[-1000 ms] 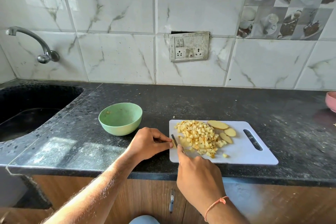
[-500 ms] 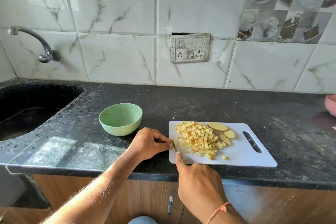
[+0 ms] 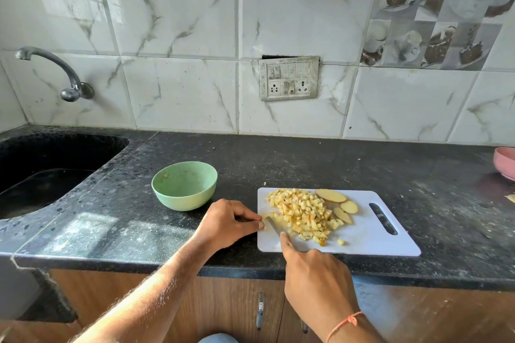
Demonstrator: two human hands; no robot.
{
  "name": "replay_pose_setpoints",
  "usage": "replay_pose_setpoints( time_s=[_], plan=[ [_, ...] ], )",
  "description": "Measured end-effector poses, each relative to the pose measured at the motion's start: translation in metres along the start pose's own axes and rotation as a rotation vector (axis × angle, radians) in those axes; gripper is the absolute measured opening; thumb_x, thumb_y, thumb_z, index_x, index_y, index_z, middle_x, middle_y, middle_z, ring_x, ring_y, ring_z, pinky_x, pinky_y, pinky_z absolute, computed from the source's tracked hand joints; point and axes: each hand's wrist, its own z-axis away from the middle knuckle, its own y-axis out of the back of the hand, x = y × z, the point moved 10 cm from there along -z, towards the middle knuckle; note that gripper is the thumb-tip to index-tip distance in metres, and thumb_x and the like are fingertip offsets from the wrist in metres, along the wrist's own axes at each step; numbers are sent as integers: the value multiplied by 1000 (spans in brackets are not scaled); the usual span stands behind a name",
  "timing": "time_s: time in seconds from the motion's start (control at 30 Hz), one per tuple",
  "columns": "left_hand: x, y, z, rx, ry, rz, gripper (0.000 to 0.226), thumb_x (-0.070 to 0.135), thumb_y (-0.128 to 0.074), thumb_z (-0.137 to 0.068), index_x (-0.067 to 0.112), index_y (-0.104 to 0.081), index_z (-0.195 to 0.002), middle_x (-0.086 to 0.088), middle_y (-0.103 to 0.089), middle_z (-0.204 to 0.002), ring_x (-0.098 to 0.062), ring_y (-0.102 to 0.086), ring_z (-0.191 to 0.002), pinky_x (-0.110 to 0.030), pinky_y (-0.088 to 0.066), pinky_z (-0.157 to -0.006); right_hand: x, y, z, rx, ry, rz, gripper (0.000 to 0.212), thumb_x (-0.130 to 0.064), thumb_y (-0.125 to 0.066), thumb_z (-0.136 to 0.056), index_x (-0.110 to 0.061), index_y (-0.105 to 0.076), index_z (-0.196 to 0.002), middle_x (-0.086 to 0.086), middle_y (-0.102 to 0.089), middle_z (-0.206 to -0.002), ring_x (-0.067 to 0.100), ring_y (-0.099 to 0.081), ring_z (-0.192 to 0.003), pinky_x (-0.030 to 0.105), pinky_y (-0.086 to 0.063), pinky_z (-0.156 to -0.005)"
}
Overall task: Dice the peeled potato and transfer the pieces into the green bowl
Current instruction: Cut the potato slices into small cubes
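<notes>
No readable text, label, brand or number shows on anything in view

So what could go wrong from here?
The left hand pinches a small potato piece right beside the knife that the right hand holds, so a fingertip could get nicked. The diced potato could spill off the cutting board on its way to the green bowl.
</notes>
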Motion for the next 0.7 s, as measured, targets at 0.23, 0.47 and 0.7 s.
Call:
replay_pose_setpoints(
  time_s=[0.23, 0.47, 0.7],
  plan=[
    [11, 0, 3, 47, -93, -26, 25, 39, -96, -75, 37, -85, -97, 23, -77, -86, -4, -71, -76, -29, -62, -77, -1, 8, -2, 71, -19, -35, 68, -17, -38, -102, -29, -14, -164, 0, -69, -90, 20, -53, -70, 32, -45, -64],
    [10, 4, 4, 42, -83, 29, 21, 37, -88, -84, 29, -83, -103, 20, -79, -90, 1, -75, -85, -19, -60, -79, 3, 18, -3, 148, 0, -93, 59, -27, -35, -105, -32, -24, -162, -5, -71, -93, 15, -67, -80, 32, -55, -68],
    [7, 4, 3, 29, -39, -30, 10, 31, -92, -79, 32, -83, -85, 20, -78, -81, 0, -73, -73, -15, -56, -70, -4, 16, -2, 130, 5, -98, 61, -26, -36, -105, -31, -20, -163, -2, -68, -90, 17, -60, -74, 31, -49, -63]
  ],
)
